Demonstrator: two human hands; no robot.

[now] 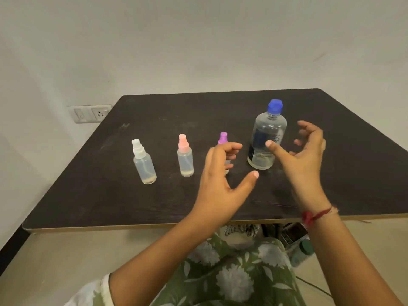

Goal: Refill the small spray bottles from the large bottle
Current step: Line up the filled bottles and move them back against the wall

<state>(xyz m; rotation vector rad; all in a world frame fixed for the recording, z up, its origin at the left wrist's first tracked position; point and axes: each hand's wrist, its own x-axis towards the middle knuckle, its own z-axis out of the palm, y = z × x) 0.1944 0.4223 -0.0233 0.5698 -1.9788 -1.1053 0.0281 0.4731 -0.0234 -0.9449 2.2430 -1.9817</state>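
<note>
Both hands released, empty above the counter (154,111): left hand (220,173) at 9 o'clock of large bottle (265,138), right hand (306,155) at 3 o'clock.

Left of the one large clear plastic bottle with a blue cap (267,138) stand three small clear plastic spray bottles: white-topped (143,162), pink-topped (185,156) and purple-topped (223,139). Two bare hands are raised before it.

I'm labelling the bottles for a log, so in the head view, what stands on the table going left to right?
White-capped spray bottle → pink-capped spray bottle → purple-capped spray bottle, partly hidden behind the left hand → large bottle with the blue cap, with the right hand open beside it.
</note>
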